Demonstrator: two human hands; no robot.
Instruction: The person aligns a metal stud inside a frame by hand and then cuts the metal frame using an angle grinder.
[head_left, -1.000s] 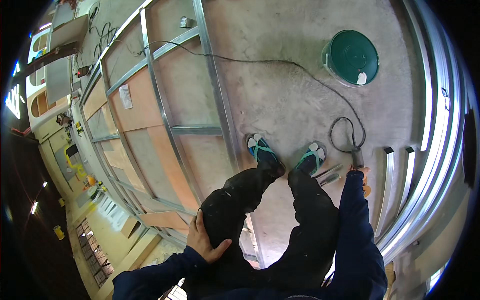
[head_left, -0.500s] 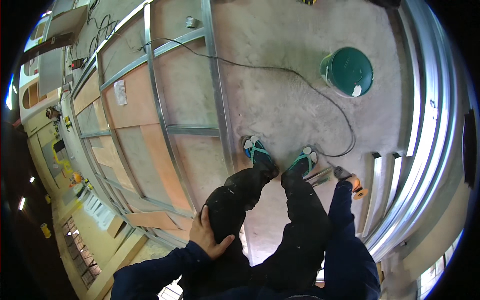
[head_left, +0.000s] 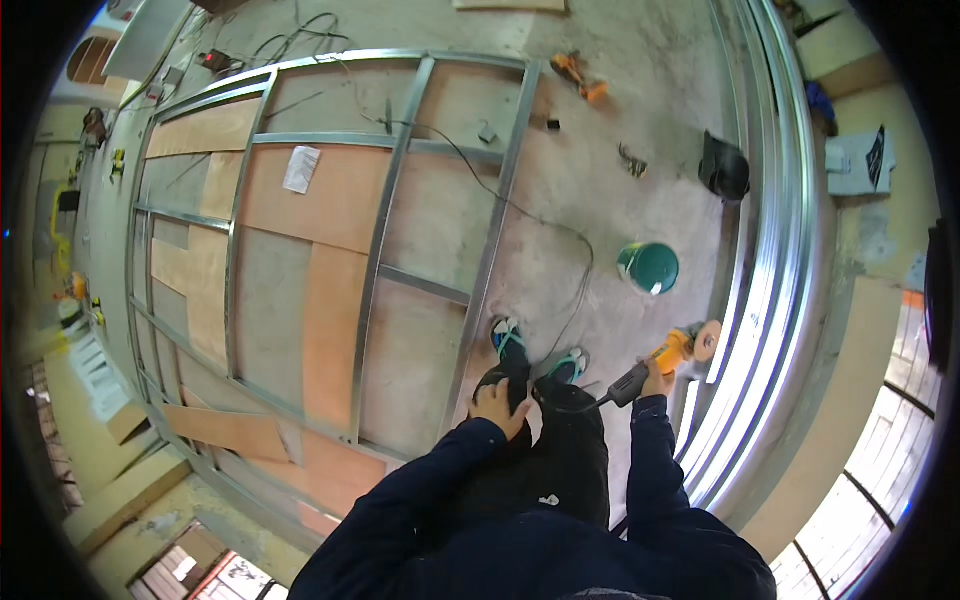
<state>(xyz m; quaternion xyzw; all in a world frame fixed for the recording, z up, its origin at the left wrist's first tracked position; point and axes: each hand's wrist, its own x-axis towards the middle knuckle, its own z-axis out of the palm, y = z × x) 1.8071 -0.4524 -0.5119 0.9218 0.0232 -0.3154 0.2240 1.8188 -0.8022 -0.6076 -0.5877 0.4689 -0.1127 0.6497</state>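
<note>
The person has risen since a second ago: the right hand (head_left: 655, 382) is now clenched on the orange-and-grey angle grinder (head_left: 668, 357), lifted off the concrete floor (head_left: 600, 170), while the left hand (head_left: 497, 405) rests released on the dark trouser knee (head_left: 515, 425).

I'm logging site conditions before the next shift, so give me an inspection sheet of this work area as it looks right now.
Surface: bare concrete floor, dusty, with a metal stud frame lying flat over orange-brown boards.
Job's things: orange angle grinder with its disc on, held off the floor.
Clutter: green bucket, a dark bag, an orange tool, small metal bits by the frame.
Hands: right hand grips the grinder's body; left hand rests on the person's own knee.
Cables: a black cord runs across the floor and the frame, past the sandalled feet.
Surroundings: long metal channels stacked on the right; windows at lower right.
</note>
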